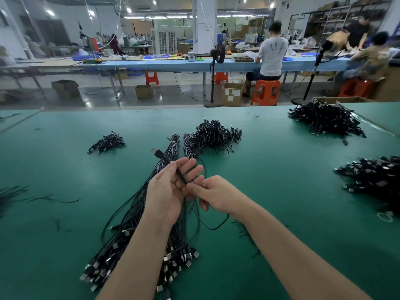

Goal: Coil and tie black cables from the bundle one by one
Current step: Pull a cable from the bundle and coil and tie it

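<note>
Your left hand (167, 191) is raised palm-up above the green tabletop (281, 180), its fingers (190, 167) nearly straight and spread, pointing toward 1 o'clock. A single black cable (171, 164) lies across that palm, pinned under the thumb; its USB plug (156, 152) projects past the hand toward 11 o'clock. Turns of the same cable appear to wrap the outstretched fingers, though the exact number cannot be read.

Your right hand (216, 195) sits just beside the left, at its 3 o'clock. Its fingers are curled and its fingertips pinch the cable where it leaves the left palm. From there the cable drops and forms a loose loop (214, 226) on the tabletop at 6 o'clock of the right hand.

The bundle (138, 234) of uncoiled black cables lies under both forearms, running from 12 o'clock to 7 o'clock, with its plug ends fanned out at 7 o'clock and its striped bare ends at 12 o'clock.

A heap of black wire ties (214, 135) lies at 12 o'clock, touching the bundle's far end. A smaller heap (107, 142) lies at 10 o'clock. Piles of cables rest at 2 o'clock (324, 120) and 3 o'clock (372, 176), well apart from the hands.
</note>
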### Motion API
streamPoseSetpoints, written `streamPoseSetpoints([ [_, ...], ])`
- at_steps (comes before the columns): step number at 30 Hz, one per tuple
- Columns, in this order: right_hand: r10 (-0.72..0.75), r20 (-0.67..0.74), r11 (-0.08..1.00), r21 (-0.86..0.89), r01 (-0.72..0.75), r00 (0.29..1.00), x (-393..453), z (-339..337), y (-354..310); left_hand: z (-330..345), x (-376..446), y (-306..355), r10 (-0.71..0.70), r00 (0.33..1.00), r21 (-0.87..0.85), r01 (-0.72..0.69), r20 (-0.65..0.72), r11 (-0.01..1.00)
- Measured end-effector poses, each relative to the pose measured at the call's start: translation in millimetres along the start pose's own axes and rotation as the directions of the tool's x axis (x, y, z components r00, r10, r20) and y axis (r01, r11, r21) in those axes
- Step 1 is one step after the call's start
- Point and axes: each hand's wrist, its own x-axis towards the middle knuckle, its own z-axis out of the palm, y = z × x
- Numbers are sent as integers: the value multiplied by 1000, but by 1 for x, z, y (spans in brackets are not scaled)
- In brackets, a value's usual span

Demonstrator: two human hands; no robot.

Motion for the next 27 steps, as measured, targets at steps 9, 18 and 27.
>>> streamPoseSetpoints([
  [9, 172, 273, 760, 574, -304, 946, 4, -10, 24, -6, -6, 20, 64, 976, -66, -52, 210, 997],
  [18, 142, 411, 814, 470, -342, 901, 7, 9, 28, 0, -2, 18, 203, 967, 83, -218, 155, 973],
  [27, 41, 442, 415, 809, -417, 896, 5, 4, 53, -3, -7, 18, 96, 957, 167, -145, 273, 975],
])
